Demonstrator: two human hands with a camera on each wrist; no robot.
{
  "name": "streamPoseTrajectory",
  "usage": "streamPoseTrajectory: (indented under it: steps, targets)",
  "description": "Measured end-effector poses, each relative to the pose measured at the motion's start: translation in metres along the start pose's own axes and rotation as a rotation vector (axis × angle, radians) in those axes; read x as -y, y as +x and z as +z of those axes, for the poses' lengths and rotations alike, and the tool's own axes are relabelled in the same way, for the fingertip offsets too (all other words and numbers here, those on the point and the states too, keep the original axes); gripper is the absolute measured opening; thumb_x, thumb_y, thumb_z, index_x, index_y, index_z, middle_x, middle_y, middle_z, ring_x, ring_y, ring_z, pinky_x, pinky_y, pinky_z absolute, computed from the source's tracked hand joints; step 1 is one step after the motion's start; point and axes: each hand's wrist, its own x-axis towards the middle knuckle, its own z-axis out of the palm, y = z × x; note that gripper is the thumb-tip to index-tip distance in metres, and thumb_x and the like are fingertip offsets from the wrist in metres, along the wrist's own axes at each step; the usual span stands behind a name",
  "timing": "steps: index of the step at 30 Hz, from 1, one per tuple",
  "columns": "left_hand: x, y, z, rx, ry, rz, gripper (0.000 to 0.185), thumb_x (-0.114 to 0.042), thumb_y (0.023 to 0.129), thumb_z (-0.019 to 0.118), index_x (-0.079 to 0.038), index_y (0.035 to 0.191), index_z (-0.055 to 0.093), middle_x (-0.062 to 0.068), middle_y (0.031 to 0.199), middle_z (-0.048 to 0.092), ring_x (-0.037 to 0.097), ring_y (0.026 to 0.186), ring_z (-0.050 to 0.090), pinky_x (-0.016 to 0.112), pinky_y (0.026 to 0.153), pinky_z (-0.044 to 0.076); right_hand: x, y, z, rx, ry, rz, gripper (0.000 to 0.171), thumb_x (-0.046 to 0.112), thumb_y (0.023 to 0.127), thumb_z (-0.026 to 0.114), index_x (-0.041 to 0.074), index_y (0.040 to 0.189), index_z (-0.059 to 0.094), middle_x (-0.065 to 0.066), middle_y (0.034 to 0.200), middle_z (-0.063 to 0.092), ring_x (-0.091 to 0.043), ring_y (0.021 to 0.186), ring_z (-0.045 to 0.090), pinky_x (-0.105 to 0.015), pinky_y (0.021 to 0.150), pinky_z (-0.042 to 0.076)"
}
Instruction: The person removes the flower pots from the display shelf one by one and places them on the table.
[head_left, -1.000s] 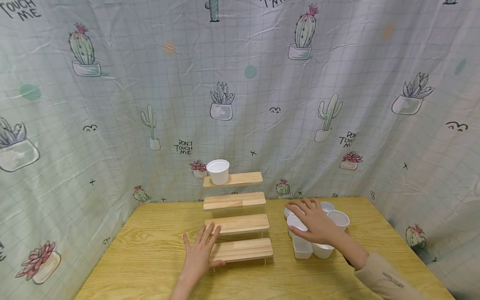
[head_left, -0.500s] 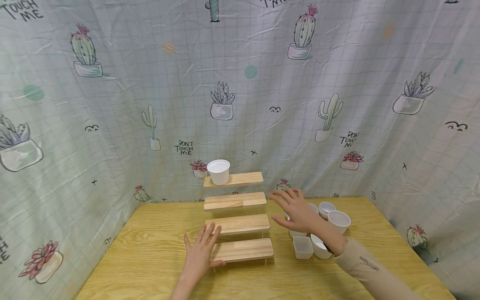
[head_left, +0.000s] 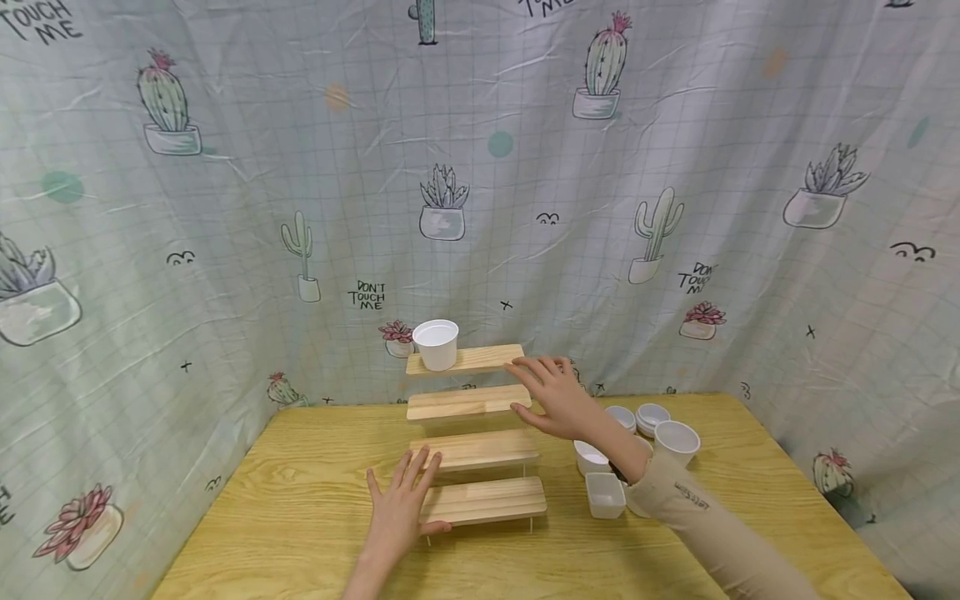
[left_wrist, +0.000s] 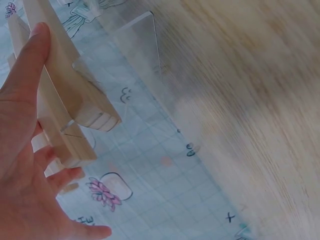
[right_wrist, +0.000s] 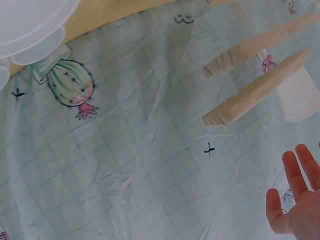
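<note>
A stepped stand of wooden shelves point(head_left: 487, 500) on clear supports sits on the table. My left hand point(head_left: 397, 508) rests against its left end with the fingers spread. In the left wrist view its thumb point(left_wrist: 30, 67) lies on a wooden board point(left_wrist: 70, 85). One round white plastic cup point(head_left: 437, 346) stands upright at the left of the top shelf. Holding nothing, my right hand point(head_left: 558, 400) hovers by the right ends of the upper two shelves, fingers spread. That cup point(right_wrist: 300, 95) also appears beyond the fingers in the right wrist view.
Right of the stand, several white containers are grouped on the table point(head_left: 300, 467). Among them are a square one point(head_left: 604, 496), a larger round cup point(head_left: 677, 437) and a low round tub point(head_left: 652, 418). A cactus-print curtain point(head_left: 495, 250) hangs behind.
My right hand has moved left from over the white containers to the upper shelves' right ends. My left hand has stayed in place on the stand.
</note>
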Motion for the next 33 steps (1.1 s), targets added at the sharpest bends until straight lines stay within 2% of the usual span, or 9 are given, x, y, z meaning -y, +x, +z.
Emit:
streamPoseTrajectory:
  steps: [10, 19, 25, 29, 33]
  targets:
    - [0.0, -0.002, -0.003, -0.001, -0.014, -0.01, 0.099, -0.053, 0.051, 0.074, -0.018, 0.136, 0.037, 0.006, 0.141, 0.037, 0.031, 0.128, 0.035, 0.077, 0.089, 0.019, 0.01, 0.041, 0.006, 0.035, 0.039, 0.05, 0.052, 0.032, 0.084, 0.058, 0.013, 0.131, 0.043, -0.008, 0.126, 0.049, -0.023, 0.108, 0.047, -0.048, 0.084, 0.035]
    - [-0.002, -0.001, -0.002, -0.028, -0.037, 0.006, 0.1, -0.051, 0.049, 0.074, -0.016, 0.135, 0.038, 0.007, 0.14, 0.038, 0.033, 0.127, 0.035, 0.078, 0.088, 0.018, 0.012, 0.073, 0.012, 0.085, 0.021, 0.075, 0.055, 0.035, 0.083, 0.059, 0.013, 0.131, 0.043, -0.009, 0.128, 0.048, -0.025, 0.113, 0.045, -0.048, 0.086, 0.036]
    - [-0.002, 0.0, -0.002, 0.002, -0.034, -0.007, 0.1, -0.052, 0.05, 0.074, -0.018, 0.136, 0.036, 0.006, 0.141, 0.036, 0.032, 0.129, 0.033, 0.077, 0.089, 0.018, 0.015, 0.092, 0.019, 0.121, 0.028, 0.096, 0.055, 0.038, 0.085, 0.057, 0.014, 0.132, 0.042, -0.01, 0.13, 0.046, -0.026, 0.116, 0.045, -0.049, 0.087, 0.036]
    - [-0.001, 0.0, -0.001, 0.007, -0.029, -0.01, 0.1, -0.052, 0.05, 0.074, -0.018, 0.136, 0.036, 0.006, 0.142, 0.036, 0.033, 0.129, 0.033, 0.077, 0.09, 0.018, 0.019, 0.106, 0.024, 0.163, 0.038, 0.13, 0.054, 0.039, 0.087, 0.053, 0.017, 0.135, 0.039, -0.009, 0.135, 0.043, -0.026, 0.12, 0.042, -0.051, 0.091, 0.035]
    - [-0.001, 0.0, -0.001, 0.007, -0.034, -0.011, 0.1, -0.051, 0.05, 0.074, -0.018, 0.136, 0.037, 0.007, 0.141, 0.036, 0.033, 0.129, 0.033, 0.077, 0.089, 0.016, 0.024, 0.118, 0.03, 0.248, 0.076, 0.181, 0.054, 0.041, 0.09, 0.046, 0.02, 0.138, 0.033, -0.006, 0.142, 0.034, -0.024, 0.127, 0.036, -0.056, 0.098, 0.03]
